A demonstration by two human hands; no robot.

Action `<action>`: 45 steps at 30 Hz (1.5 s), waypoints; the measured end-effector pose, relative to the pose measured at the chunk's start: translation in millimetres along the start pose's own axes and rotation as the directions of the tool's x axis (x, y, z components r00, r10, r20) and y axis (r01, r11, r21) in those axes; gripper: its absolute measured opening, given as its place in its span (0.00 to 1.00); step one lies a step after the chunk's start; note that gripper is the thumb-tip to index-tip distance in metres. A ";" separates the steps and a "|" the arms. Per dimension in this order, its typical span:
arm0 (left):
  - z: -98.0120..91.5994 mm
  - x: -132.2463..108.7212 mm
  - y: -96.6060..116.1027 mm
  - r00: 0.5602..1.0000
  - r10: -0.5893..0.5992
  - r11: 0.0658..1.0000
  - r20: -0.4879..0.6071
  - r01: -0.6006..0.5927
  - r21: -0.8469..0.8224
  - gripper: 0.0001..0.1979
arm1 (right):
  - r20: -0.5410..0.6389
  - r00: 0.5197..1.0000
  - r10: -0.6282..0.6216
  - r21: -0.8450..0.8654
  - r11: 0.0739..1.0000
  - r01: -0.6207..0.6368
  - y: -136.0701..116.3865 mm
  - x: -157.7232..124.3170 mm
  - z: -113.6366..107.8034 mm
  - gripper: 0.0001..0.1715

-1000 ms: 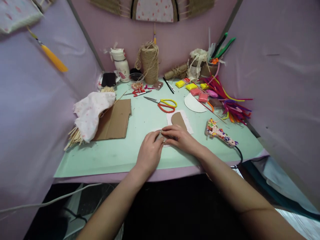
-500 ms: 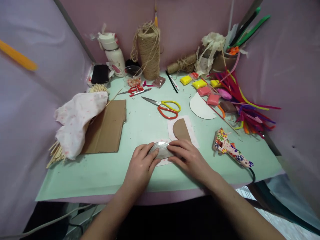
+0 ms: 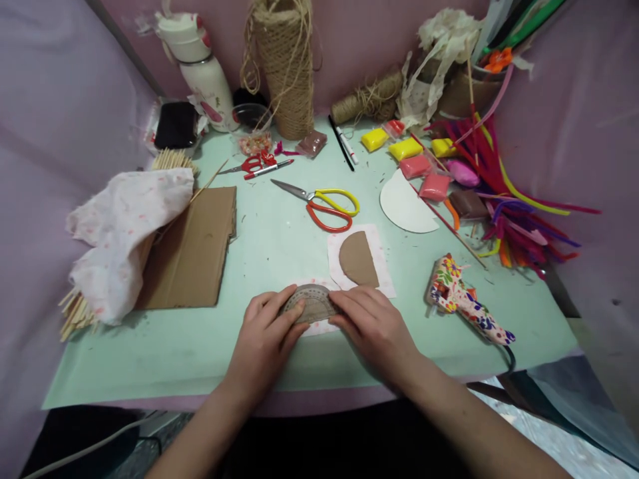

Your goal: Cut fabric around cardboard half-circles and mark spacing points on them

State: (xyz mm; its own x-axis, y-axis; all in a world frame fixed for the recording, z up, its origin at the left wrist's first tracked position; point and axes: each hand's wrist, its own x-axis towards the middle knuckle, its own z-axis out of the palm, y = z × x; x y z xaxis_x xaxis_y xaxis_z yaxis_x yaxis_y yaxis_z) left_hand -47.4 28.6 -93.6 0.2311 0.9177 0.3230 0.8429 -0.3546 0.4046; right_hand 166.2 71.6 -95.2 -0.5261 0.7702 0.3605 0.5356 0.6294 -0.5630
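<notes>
Protractor point(image 3: 312, 301) over cloth point(image 3: 320, 328), near the table's point(image 3: 180, 359) front edge; step appears to be lining it up. Left hand point(image 3: 264, 334) grips its left end, thumb on top; right hand point(image 3: 378, 330) pinches the right end. Next move likely calls for steady pressure. Card half-disc point(image 3: 360, 259) lies close beyond; room opens leftward.

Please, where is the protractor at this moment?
In the head view, the protractor is at lower centre, held between the left hand and right hand, over pink-spotted white material.
</notes>
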 end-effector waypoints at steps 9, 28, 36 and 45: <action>-2.5 2.2 4.3 1.000 -0.009 1.000 -0.011 0.009 -0.018 0.11 | -0.019 0.985 0.169 0.153 0.975 -0.164 7.8 -4.6 -4.7 0.31; 3.0 2.7 -1.8 0.998 0.028 1.000 -0.052 -0.029 -0.002 0.13 | -0.039 0.989 0.144 0.119 0.983 -0.138 7.6 -3.8 0.6 0.20; 3.9 2.0 -3.3 0.998 0.015 1.000 -0.061 -0.016 -0.018 0.13 | -0.045 0.984 0.171 0.129 0.978 -0.164 6.8 -2.5 0.5 0.16; 5.9 1.7 -3.1 0.996 0.021 0.999 -0.082 -0.024 -0.035 0.12 | -0.053 0.986 -0.156 -0.003 0.988 0.156 6.6 -2.8 3.3 0.11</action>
State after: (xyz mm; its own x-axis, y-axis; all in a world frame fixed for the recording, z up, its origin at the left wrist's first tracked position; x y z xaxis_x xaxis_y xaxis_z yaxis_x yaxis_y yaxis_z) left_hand -46.7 32.3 -99.4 0.2083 0.8924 0.4003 0.8195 -0.3826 0.4266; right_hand 169.0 73.3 -102.3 -0.5670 0.6674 0.4828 0.4494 0.7418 -0.4977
